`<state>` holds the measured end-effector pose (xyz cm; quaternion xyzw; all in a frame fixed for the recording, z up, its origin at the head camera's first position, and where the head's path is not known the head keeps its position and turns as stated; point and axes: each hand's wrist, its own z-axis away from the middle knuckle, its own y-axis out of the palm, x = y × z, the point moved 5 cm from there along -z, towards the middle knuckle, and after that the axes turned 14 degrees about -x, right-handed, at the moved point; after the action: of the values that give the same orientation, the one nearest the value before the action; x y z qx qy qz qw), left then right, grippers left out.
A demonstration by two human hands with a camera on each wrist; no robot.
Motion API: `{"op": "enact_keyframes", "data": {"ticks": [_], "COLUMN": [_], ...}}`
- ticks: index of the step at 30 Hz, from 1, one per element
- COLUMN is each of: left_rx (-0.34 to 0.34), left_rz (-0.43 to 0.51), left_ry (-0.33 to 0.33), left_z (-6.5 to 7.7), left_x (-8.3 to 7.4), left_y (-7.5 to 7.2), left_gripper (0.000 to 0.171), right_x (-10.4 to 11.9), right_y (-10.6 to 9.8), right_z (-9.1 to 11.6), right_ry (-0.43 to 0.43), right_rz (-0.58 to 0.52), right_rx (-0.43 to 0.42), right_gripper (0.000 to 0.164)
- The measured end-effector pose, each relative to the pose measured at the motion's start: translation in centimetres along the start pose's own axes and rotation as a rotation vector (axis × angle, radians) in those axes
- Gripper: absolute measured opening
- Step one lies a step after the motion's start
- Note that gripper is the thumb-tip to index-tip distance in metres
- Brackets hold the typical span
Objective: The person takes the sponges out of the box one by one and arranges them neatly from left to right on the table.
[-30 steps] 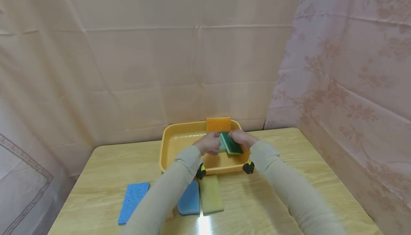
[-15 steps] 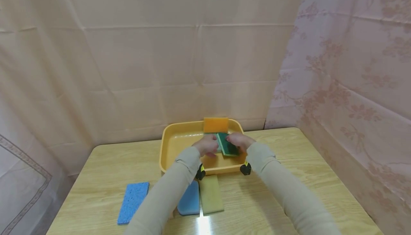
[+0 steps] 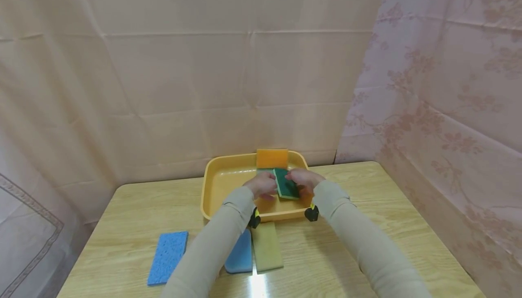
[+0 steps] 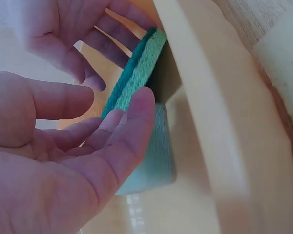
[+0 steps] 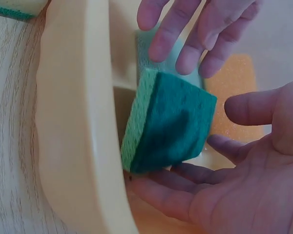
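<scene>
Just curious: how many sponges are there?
6: orange one, pale teal one, dark green one in the tray; speckled blue one, plain blue one, yellow one on the table. More may be hidden.

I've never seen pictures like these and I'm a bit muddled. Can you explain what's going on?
Of course! There's no robot here, just a person's bare left hand and right hand. The wide picture comes from a camera worn on the head, looking forward and down. The two close-ups come from cameras on the left and right wrists.

On the wooden table is a yellow tray. An orange sponge and a pale green sponge are in it. In front lie a speckled blue sponge, a smooth blue sponge and a yellowish sponge.

The right hand's fingers seem to touch a tilted dark green sponge, but its thumb looks apart. The left hand is close by; I can't tell whether it touches.
</scene>
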<state>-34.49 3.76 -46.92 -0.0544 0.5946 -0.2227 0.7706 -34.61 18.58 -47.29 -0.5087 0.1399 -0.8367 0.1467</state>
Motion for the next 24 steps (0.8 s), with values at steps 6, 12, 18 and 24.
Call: {"op": "enact_keyframes", "data": {"ticks": [6, 12, 18, 24], "left_rx": [-0.028, -0.047, -0.047, -0.045], "left_rz": [-0.012, -0.022, -0.053, -0.074], "left_ry": [-0.01, -0.009, -0.016, -0.027], "left_z": [0.21, 0.4, 0.49, 0.12], "left_x": [-0.18, -0.15, -0.01, 0.42], "left_y": [-0.05, -0.05, -0.02, 0.12], "left_gripper": [0.046, 0.044, 0.041, 0.035], "right_x": [0.38, 0.47, 0.22, -0.01], "right_y": [0.3, 0.18, 0.06, 0.0], "right_z": [-0.26, -0.35, -0.45, -0.4], "right_ry": [-0.075, -0.054, -0.035, -0.03], "right_rz": [0.031, 0.023, 0.005, -0.007], "right_rx": [0.042, 0.036, 0.022, 0.027], "right_gripper": [0.038, 0.042, 0.046, 0.044]}}
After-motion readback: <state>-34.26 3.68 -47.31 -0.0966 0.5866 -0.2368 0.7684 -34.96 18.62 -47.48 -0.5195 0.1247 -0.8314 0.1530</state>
